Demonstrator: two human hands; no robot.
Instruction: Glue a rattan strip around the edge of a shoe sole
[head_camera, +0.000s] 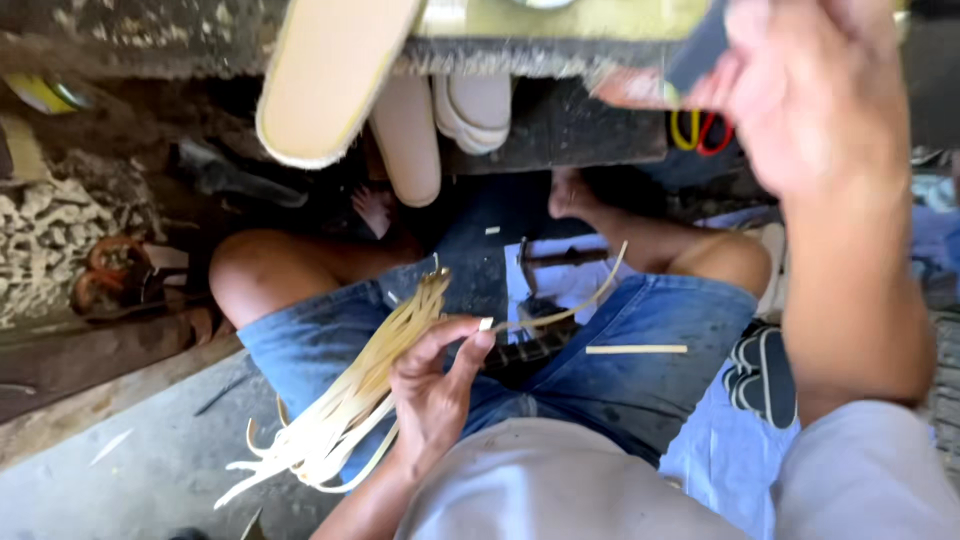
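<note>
Left hand (432, 385) grips strips (345, 400) (concrete floor (150, 470) below).

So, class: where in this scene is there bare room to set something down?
Free: the grey floor left of the strip bundle held by the left hand, and the blue cloth beside the sandals. Crowded: the lap and the workbench.

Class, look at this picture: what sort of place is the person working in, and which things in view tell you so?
Probably a small, informal shoemaking or craft workshop. The left hand holds a bundle of pale strips, shoe soles lie on a rough workbench, and scissors hang beneath it.
</note>
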